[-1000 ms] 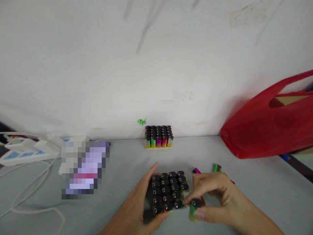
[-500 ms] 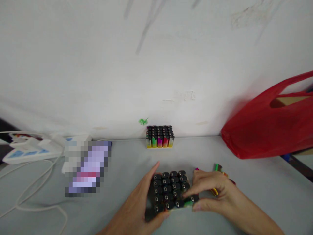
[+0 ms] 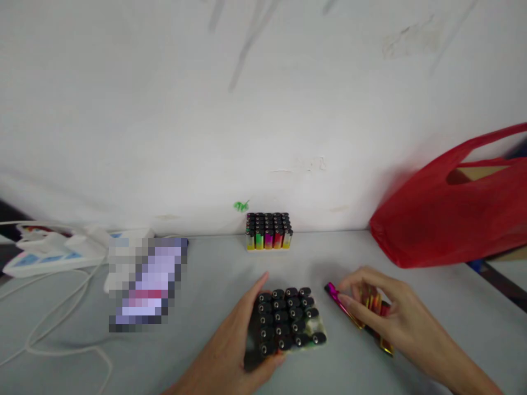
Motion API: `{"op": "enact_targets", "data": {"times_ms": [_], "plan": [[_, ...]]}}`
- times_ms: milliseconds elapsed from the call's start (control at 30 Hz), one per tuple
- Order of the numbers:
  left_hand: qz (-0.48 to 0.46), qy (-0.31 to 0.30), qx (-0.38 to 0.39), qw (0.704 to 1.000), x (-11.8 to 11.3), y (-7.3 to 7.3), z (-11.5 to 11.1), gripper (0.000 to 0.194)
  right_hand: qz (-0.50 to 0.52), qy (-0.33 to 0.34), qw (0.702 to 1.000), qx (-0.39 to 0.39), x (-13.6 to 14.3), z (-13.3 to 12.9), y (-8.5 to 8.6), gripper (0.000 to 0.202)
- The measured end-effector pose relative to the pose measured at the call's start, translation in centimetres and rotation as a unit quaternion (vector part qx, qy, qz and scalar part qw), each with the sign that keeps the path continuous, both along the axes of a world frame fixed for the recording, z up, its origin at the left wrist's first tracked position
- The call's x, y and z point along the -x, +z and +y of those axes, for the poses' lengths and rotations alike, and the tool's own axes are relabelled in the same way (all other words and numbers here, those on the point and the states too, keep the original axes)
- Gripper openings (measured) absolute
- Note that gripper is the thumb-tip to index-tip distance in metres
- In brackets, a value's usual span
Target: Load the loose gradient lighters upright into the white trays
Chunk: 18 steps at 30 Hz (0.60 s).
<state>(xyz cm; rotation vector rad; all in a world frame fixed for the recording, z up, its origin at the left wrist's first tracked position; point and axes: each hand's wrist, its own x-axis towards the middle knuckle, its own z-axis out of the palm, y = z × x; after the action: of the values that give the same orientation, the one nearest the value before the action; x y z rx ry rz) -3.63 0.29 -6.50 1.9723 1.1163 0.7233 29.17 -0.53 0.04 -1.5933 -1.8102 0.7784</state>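
Note:
My left hand [image 3: 236,334] is wrapped round the left side of a tray of black-topped lighters [image 3: 280,316], thumb at the near edge and fingers at the far left. One slot [image 3: 313,326] at the tray's right side shows no lighter. Right of the tray, my right hand [image 3: 381,307] is bent over several loose shiny lighters, its thumb and fingers among them; whether it grips one is hidden. A magenta and gold lighter [image 3: 344,306] lies by its fingertips, and a gold-ended one [image 3: 386,346] sticks out below the palm.
A second, full tray of coloured lighters [image 3: 269,239] stands against the wall. A red bag [image 3: 444,219] is at the right. On the left are a blurred phone [image 3: 154,285], a white power strip [image 3: 53,257] and white cables [image 3: 61,350].
My right hand has left the tray's right side and moved right, onto the loose lighters. A lighter in the near right corner now stands further left, and the slot behind it shows. My left hand stays.

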Motion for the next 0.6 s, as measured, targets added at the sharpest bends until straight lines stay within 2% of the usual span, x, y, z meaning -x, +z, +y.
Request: {"op": "enact_targets", "data": {"times_ms": [67, 133, 200, 267, 367, 467, 600], "plan": [[-0.001, 0.013, 0.002, 1.000, -0.1, 0.4, -0.1, 0.106, -0.096, -0.044, 0.992, -0.064, -0.6, 0.3, -0.7, 0.032], [0.003, 0.014, 0.008, 1.000, -0.1, 0.7, -0.2, 0.104, -0.169, -0.054, 0.980, -0.091, -0.5, 0.5, -1.8, 0.030], [0.004, 0.003, 0.007, 1.000, -0.1, 0.8, -0.1, 0.105, -0.206, -0.056, 0.972, -0.095, 0.3, 0.4, -2.8, 0.025], [0.003, 0.005, 0.007, 1.000, 0.0, 0.7, 0.0, 0.107, -0.200, -0.050, 0.974, -0.094, 1.2, 0.0, -3.5, 0.024], [0.003, 0.007, 0.016, 1.000, -0.1, 0.6, 0.1, 0.107, -0.127, -0.042, 0.988, -0.079, 2.4, -0.7, -3.4, 0.025], [0.002, 0.005, 0.018, 1.000, -0.3, 0.7, 0.1, 0.107, 0.003, -0.061, 0.997, -0.053, 2.8, -1.3, -2.3, 0.028], [0.002, -0.001, 0.011, 1.000, -0.3, 1.1, 0.0, 0.105, 0.184, -0.150, 0.971, 0.006, 2.2, -1.0, 0.4, 0.045]]}}
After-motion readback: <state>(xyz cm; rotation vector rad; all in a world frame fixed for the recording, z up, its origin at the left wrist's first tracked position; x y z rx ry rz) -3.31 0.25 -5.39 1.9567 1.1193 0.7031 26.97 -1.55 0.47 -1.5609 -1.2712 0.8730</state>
